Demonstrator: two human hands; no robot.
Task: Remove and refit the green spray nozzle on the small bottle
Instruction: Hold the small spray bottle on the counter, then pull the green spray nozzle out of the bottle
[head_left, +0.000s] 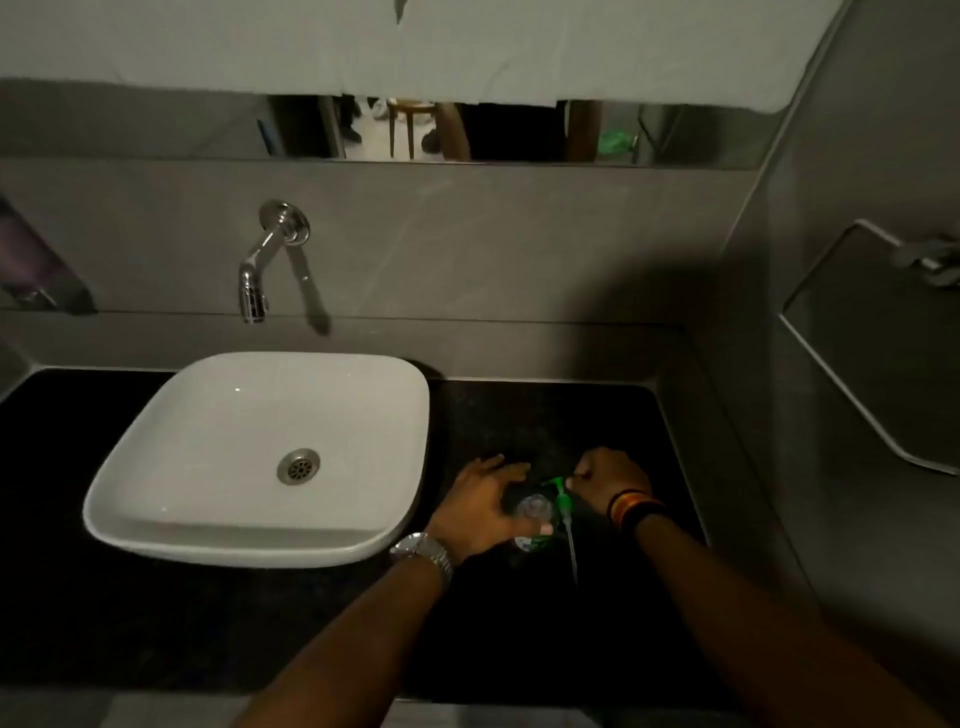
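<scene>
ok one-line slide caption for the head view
Left hand steadies the small clear bottle while right hand holds the removed green spray nozzle beside it.

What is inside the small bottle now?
The small bottle stands open in the left hand; the green nozzle and its tube are out, in the right hand. Any liquid inside is too dim to tell.

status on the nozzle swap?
Left hand grips small bottle on black counter. Right hand holds green spray nozzle, off the bottle, tube dangling. Nothing in the way.
</scene>
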